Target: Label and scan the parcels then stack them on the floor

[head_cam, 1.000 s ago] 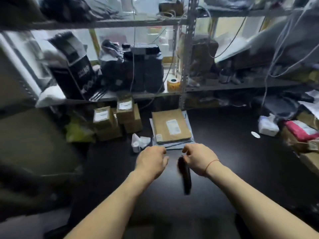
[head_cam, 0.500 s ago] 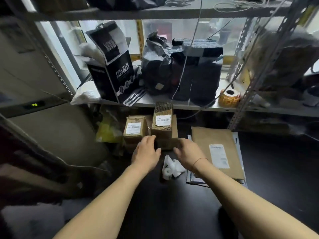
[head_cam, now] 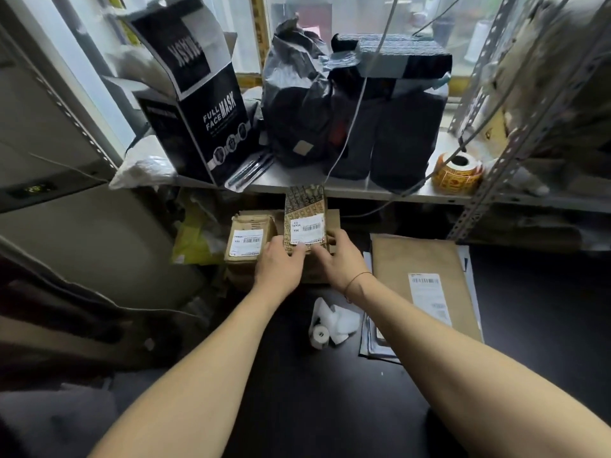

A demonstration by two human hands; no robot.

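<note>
Patterned parcel (head_cam: 305,206) far, under shelf (head_cam: 363,190), among brown boxes (head_cam: 248,239). Left hand (head_cam: 279,264), right hand (head_cam: 335,259): fingers curled round its near end. Likely light, stiff card; grip both sides.

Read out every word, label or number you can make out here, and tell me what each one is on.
"FULL FACE MASK": black box on the shelf.
Black box's raised flap: large upside-down print, not clearly readable.
Label on the patterned parcel: barcode, print too small.
Label on the small brown parcel: too small.
Label on the flat brown envelope: too small.
Orange sticker roll: blurred.
Green display: digits blurred.
</note>
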